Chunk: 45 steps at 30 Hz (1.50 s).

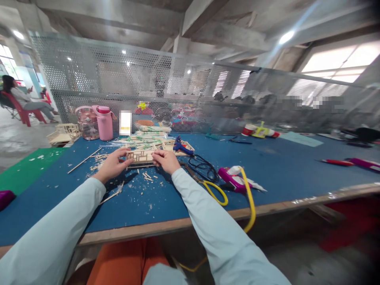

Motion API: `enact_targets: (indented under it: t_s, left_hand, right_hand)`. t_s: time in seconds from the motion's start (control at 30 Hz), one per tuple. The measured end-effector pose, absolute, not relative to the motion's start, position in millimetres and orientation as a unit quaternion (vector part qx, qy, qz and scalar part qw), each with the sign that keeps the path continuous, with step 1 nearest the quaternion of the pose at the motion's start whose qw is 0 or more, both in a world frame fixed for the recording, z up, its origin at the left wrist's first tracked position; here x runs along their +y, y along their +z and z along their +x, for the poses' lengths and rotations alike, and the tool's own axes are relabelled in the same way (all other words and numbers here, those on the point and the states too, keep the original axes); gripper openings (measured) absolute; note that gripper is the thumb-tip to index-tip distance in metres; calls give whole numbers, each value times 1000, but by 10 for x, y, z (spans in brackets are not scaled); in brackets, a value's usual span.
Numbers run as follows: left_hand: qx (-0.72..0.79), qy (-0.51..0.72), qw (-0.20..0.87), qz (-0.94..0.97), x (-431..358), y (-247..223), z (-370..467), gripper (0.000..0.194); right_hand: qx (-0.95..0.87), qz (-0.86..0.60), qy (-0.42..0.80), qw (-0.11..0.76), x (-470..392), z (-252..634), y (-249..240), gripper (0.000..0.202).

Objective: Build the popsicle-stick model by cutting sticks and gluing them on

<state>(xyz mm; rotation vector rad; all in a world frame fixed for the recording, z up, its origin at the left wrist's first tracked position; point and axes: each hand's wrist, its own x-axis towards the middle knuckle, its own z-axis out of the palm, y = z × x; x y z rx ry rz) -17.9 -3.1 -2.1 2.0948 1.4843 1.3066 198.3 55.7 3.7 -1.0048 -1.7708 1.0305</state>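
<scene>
A small model frame of pale wooden sticks (139, 156) lies between my two hands on the blue table. My left hand (114, 163) grips its left end between thumb and fingers. At its right end my right hand (166, 159) is closed in a pinch; whatever sits between those fingertips is too small to make out. Short cut stick pieces (147, 176) and crumbs are scattered in front of the frame. Right behind it are wrapped bundles of sticks (151, 134) and a blue glue gun (182, 146).
Yellow-handled scissors (216, 193), a black cable (204, 168) and a purple-and-white tool (236, 179) with a yellow cord lie right of my hands. A pink bottle (105, 124) and a clear jug (88, 124) stand at the back left, before a perforated metal screen (118, 75).
</scene>
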Motion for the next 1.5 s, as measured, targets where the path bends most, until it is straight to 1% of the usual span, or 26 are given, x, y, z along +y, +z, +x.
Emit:
enact_targets:
  t_s: [0.07,0.13,0.33,0.4,0.67,0.87,1.1,1.33,1.43,1.5]
  left_hand:
    - [512,452,132,718,-29,-23,-178,38]
    - [513,451,131,718,-29,-22,-179,38]
    - [512,447,134,721,-39,-10,-177,37]
    - [514,449,132,719,-41,-8,-174,37]
    - [514,450,136,717,-39,-8,-175,38]
    - [513,452,139,716,-48,-7,-172,38]
    - [513,450,133,719,-60,12,-163,38]
    - [516,445,136,719,-68,24,-155,38]
    - [513,446,130,722,-59,20,-168,40]
    - [507,452,121,724,-42,2,-189,45]
  right_hand:
    - [-697,-408,419,415,563,1954,7,15]
    - [-710,-415,391,413,560,1931,-17,16]
    - [-761,-459,207,409,527,1926,-9,15]
    - [-771,-459,178,403,529,1927,-7,15]
    - [-773,-472,193,378,593,1901,-115,21]
    - [-795,-472,158,346,594,1897,-128,23]
    - [-811,-460,137,335,568,1882,-97,22]
    - [-826,-473,92,294,527,1883,-28,23]
    - [-827,-476,82,286,523,1877,-16,22]
    - [-827,-476,83,287,527,1874,-20,22]
